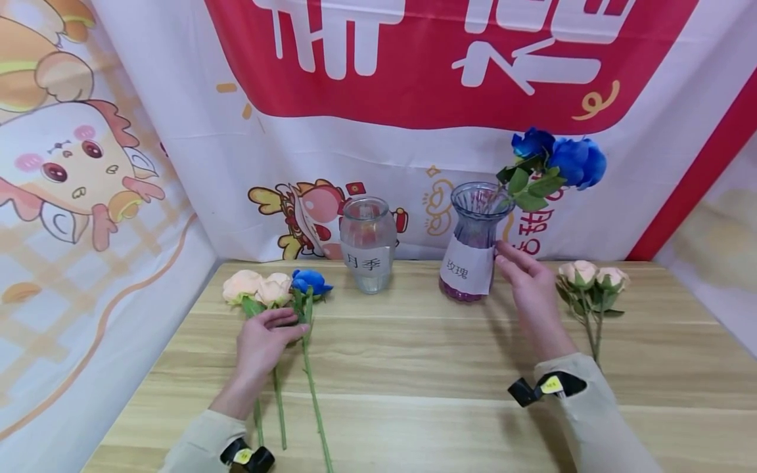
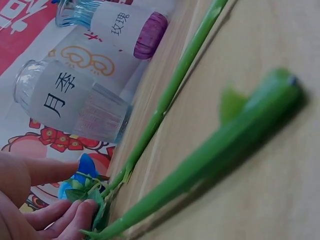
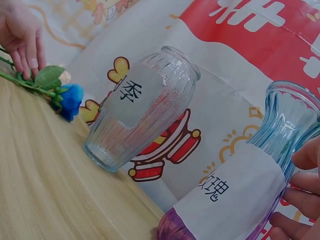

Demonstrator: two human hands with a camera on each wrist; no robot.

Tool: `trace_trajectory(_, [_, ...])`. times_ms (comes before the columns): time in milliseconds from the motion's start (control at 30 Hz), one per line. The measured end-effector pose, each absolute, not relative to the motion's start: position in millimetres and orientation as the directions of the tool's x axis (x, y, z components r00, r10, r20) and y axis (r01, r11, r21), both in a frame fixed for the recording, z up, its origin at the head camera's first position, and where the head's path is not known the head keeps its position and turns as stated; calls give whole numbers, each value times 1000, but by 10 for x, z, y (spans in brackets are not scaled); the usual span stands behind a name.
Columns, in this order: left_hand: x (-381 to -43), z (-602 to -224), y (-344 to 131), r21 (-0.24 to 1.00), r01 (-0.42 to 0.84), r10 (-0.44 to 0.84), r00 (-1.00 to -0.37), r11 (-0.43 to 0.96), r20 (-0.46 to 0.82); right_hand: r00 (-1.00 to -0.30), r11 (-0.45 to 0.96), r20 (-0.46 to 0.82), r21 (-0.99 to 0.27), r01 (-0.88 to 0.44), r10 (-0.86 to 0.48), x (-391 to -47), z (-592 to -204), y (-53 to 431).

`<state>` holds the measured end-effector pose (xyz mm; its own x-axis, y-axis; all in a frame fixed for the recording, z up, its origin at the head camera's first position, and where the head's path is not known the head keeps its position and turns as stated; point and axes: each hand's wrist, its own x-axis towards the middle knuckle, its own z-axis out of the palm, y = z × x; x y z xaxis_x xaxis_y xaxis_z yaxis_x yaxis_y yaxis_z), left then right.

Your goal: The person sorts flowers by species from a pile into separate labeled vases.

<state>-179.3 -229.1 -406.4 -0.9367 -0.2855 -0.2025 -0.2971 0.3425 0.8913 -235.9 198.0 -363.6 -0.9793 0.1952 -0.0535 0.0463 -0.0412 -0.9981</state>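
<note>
My left hand [image 1: 266, 338] is at a blue rose [image 1: 310, 282] lying on the table, thumb and fingers spread about its upper stem and leaves. In the left wrist view, a gap shows between the thumb side and the fingertips [image 2: 90, 207], with the rose's leaves [image 2: 95, 192] there. Two pale pink roses [image 1: 257, 288] lie to its left. My right hand [image 1: 532, 295] rests its fingers against the right side of a blue-and-purple glass vase [image 1: 467, 266] with a paper label. Blue roses [image 1: 570, 161] stand in that vase, leaning right.
Left of the coloured vase stands a clear glass vase [image 1: 368, 240], also labelled. Two pale pink roses [image 1: 591, 279] lie on the table [image 1: 426, 368] at the right. A printed cloth [image 1: 426, 98] hangs right behind the vases.
</note>
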Motion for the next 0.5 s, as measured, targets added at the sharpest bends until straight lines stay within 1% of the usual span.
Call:
trace_trajectory(233, [-1793, -4080, -2314, 840, -303, -246, -946, 450, -210, -979, -30, -62, -998, 58, 196, -2353, -3636, 1977])
trace_trajectory(500, [-1793, -4096, -2273, 790, -267, -216, -961, 552, -173, -977, -22, -61, -998, 57, 203, -2356, -3638, 1981])
